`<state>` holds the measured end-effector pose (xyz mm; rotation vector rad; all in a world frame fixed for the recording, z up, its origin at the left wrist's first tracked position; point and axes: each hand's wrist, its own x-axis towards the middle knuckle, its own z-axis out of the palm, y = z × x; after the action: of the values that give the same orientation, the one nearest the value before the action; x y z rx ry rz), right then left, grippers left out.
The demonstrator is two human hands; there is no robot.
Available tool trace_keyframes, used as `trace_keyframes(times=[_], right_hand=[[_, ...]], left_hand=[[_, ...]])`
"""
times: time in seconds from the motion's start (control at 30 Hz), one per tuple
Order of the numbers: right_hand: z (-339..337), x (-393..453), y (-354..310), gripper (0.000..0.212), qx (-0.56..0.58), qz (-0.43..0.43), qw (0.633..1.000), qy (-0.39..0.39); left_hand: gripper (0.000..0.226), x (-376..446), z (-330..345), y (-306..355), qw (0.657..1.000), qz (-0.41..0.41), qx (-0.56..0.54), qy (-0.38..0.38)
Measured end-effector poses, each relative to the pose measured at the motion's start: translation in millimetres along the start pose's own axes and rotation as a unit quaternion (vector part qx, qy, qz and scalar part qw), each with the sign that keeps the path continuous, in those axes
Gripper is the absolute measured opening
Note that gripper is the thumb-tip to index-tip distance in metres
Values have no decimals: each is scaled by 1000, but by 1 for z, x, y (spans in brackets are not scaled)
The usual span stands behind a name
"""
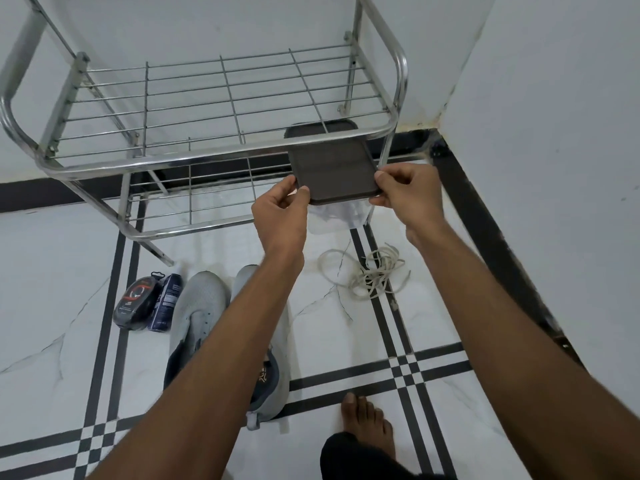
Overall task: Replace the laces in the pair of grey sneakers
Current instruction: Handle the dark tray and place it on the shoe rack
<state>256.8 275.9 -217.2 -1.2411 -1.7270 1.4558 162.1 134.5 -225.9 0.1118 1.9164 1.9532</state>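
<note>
The pair of grey sneakers (204, 317) is set side by side on the floor (52, 271), toes toward the steel rack (214, 109), well below and apart from both hands; the right one is largely hidden by the left forearm. No laces are seen in the eyelets of the left shoe. A loose tangle of off-white laces (372, 271) lies on the floor to the right of the sneakers, untouched.

Above the sneakers, a dark brown lid (334, 174) is pinched at its near corners: the left hand (280, 213) grips the left corner with thumb on top and fingers curled beneath, and the right hand (405, 192) is clamped on the right corner likewise. A clear container (337, 218) is seen under the lid.

Left of the sneakers, two dark packets (149, 303) lie together. The floor is white marble-look tile crossed by black stripes, bounded by white walls. A bare foot (367, 424) rests right of the sneakers' heels.
</note>
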Motion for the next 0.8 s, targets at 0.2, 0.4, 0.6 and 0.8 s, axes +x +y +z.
trace_keyframes(times=[0.2,0.4,0.6,0.8], right_hand=[[36,29,5,23,149,34,987,41],[56,45,5,21,195,51,978,52],[47,29,15,12,186,34,978,83],[51,-75,114,15,-49,70,985,-147]], left_hand=[[36,45,22,-5,999,4,-32,34],[17,69,31,-4,999,30,-19,30],[12,64,14,-7,999,48,6,13],[24,-2,-76,-71,984,50,170,1]])
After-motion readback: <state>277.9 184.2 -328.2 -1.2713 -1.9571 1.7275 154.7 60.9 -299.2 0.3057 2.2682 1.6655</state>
